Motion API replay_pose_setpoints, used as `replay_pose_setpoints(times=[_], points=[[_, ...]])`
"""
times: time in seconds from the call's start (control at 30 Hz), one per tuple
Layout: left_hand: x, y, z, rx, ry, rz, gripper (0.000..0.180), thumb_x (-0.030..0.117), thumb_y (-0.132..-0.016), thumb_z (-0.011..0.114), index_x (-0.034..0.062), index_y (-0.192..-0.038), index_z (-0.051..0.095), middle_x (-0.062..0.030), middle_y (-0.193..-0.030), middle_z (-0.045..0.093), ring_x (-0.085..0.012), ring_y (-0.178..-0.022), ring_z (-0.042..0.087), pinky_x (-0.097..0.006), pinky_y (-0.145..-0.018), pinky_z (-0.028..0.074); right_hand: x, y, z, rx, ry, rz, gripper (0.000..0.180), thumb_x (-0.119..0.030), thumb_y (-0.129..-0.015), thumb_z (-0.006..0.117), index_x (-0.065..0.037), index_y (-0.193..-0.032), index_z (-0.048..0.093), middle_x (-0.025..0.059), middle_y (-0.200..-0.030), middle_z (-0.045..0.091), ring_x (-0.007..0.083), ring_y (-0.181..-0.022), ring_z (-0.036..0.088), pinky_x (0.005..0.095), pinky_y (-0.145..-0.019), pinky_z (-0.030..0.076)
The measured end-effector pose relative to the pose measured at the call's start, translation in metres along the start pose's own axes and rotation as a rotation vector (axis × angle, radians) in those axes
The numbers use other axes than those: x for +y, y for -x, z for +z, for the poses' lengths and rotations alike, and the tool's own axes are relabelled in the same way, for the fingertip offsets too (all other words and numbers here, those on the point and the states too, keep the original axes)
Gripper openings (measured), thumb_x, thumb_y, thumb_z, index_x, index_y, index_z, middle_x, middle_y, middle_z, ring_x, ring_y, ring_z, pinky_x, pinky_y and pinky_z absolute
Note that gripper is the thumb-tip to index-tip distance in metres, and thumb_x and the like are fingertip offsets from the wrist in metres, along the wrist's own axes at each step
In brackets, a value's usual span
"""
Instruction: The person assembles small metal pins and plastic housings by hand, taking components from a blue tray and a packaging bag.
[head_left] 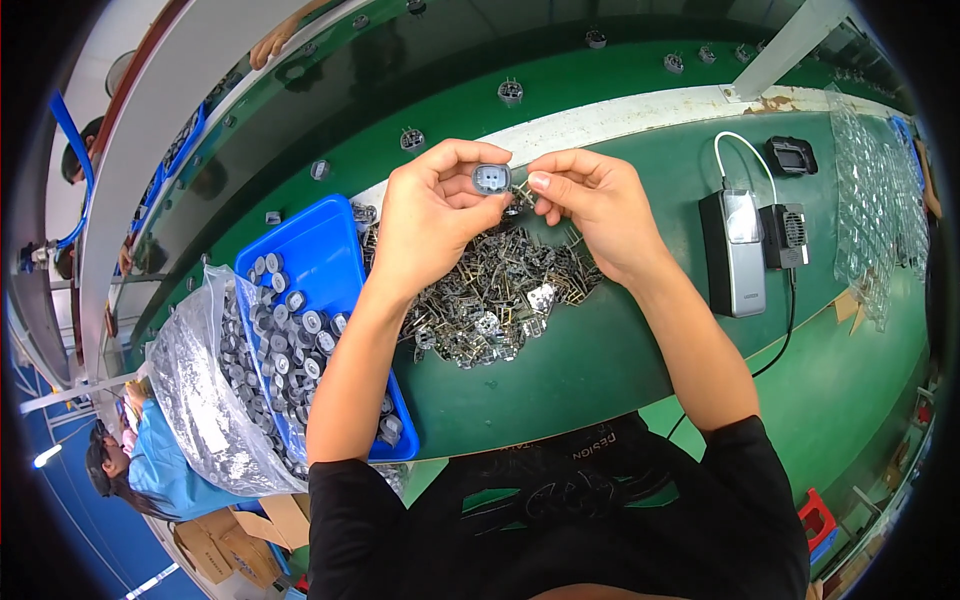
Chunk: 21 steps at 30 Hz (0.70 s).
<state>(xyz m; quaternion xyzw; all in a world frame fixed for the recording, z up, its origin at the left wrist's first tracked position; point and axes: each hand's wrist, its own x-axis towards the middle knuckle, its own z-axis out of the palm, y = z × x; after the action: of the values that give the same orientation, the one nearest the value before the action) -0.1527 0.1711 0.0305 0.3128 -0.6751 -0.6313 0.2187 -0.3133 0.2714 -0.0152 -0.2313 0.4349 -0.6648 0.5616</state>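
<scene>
My left hand [425, 220] pinches a small grey plastic housing [491, 179], rounded and with a pale inner face turned up. Close beside it, my right hand [605, 210] grips a small metal pronged part [523, 196] between thumb and fingers. Whether the two parts touch cannot be told. Below both hands a heap of similar metal parts [490, 290] lies on the green table [540, 380]. Left of my left forearm is a blue tray [330, 245], with many grey plastic housings [300, 345] in and around a clear plastic bag [185, 360].
Beyond the white ledge [640, 108], a green conveyor belt [450, 115] carries spaced-out small units [510, 93]. To the right are a silver-black device [733, 255] with cables, a black plastic holder [791, 156] and bubble wrap [868, 215]. Another person [170, 460] sits at the left.
</scene>
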Motion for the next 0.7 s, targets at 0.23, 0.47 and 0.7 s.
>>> replay_pose_setpoints(times=[0.23,0.47,0.7], points=[[-0.008,0.003,0.006,0.081,0.026,0.221,0.032,-0.010,-0.080,0.070,-0.0041,-0.110,0.063,-0.0092,-0.104,0.068,-0.0105,-0.088,0.067,-0.023,-0.079,0.057,-0.002,0.003,-0.003,-0.076,-0.134,0.171,0.021,-0.010,-0.092,0.067,0.003,-0.108,0.066,0.0059,-0.089,0.066,0.0107,-0.074,0.061,0.0235,-0.065,0.048],[-0.002,0.005,0.013,0.217,-0.035,0.233,0.033,-0.015,-0.081,0.068,-0.0059,-0.112,0.061,-0.0106,-0.107,0.065,-0.0153,-0.096,0.067,-0.026,-0.085,0.057,-0.002,0.008,0.004,0.097,0.708,-0.685,0.026,-0.013,-0.081,0.078,-0.003,-0.103,0.068,0.0037,-0.089,0.059,0.0120,-0.079,0.059,0.0250,-0.065,0.050],[-0.011,0.006,0.013,0.210,-0.117,0.323,0.032,-0.013,-0.083,0.068,-0.0058,-0.114,0.061,-0.0112,-0.109,0.065,-0.0159,-0.097,0.067,-0.027,-0.086,0.057,0.013,0.004,0.008,0.053,0.806,-0.861,0.020,-0.002,-0.078,0.076,-0.005,-0.096,0.070,0.0060,-0.087,0.064,0.0138,-0.072,0.063,0.0246,-0.060,0.050]])
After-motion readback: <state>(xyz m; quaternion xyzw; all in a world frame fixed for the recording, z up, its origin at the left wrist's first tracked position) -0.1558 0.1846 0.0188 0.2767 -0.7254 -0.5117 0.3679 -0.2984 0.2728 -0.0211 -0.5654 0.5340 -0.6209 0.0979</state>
